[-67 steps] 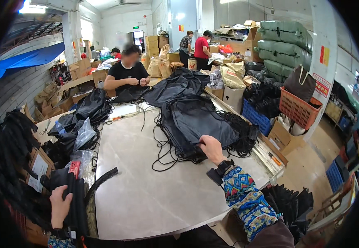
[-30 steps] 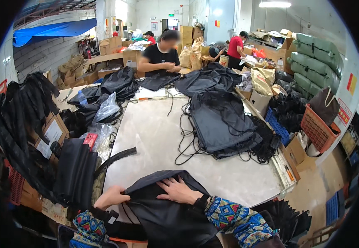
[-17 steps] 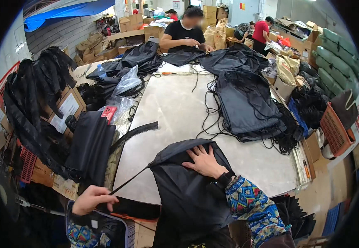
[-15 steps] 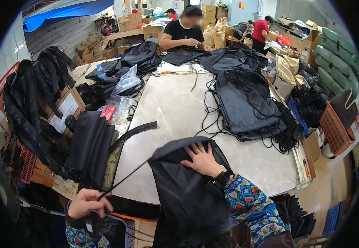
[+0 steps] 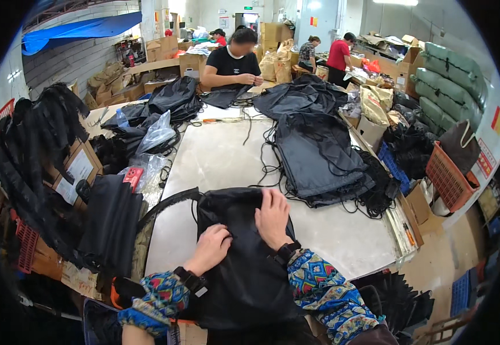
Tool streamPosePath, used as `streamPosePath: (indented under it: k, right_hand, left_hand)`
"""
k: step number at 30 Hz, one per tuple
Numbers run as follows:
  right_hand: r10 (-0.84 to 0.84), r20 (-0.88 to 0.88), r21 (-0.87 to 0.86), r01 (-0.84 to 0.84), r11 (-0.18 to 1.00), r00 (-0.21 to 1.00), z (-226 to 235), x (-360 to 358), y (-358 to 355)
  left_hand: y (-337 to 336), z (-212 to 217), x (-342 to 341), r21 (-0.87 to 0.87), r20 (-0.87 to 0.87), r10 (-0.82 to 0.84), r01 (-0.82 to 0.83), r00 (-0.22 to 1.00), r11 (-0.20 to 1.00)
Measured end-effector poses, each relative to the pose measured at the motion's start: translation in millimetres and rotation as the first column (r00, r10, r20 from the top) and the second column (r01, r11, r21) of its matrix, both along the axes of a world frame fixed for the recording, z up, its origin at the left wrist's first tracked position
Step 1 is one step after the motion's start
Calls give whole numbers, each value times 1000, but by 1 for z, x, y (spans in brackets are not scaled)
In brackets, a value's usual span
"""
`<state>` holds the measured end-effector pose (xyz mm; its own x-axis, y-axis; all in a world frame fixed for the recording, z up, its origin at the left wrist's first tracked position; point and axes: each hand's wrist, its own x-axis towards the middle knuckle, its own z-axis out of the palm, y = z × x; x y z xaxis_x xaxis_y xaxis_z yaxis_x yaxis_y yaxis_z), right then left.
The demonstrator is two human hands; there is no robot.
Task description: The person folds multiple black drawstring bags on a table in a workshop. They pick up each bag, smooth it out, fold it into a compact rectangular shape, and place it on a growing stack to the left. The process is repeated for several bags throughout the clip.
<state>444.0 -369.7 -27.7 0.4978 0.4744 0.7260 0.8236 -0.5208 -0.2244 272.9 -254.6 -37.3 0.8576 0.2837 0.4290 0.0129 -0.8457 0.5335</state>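
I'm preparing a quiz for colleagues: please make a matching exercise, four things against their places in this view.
1. left hand
2. right hand
3. blue sheet
4. green bales

A. stacked at the picture's right
B. on the left part of the black cloth
C. hung at the picture's upper left
D. at that cloth's far edge

Right pairs: 1-B, 2-D, 3-C, 4-A

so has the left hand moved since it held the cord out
Yes: judged against the table, the left hand has moved rightward and forward, onto the black bag.
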Motion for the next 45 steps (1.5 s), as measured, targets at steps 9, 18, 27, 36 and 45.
streamPosePath:
  k: [9,18,27,36,45]
  right_hand:
    - [50,-645,79,1,997,763,-28,112,-118]
    - [280,-941,329,320,888,193,47,142,-196]
    - [401,-903,426,-468,775,-157,105,18,-83]
    - [206,-795,-372,-727,577,571,39,-8,-105]
    - [285,-707,-284,-630,723,647,0,-7,-70]
  left_hand:
    - [9,-18,0,254,-330,67,20,942,967]
    - [13,-25,-8,239,-324,60,20,944,971]
    - [15,-18,33,72,-70,142,-137,987,988]
    - [13,14,-66,-259,-45,193,-198,980,945]
    - [-8,42,-49,-7,127,5,-4,992,1000]
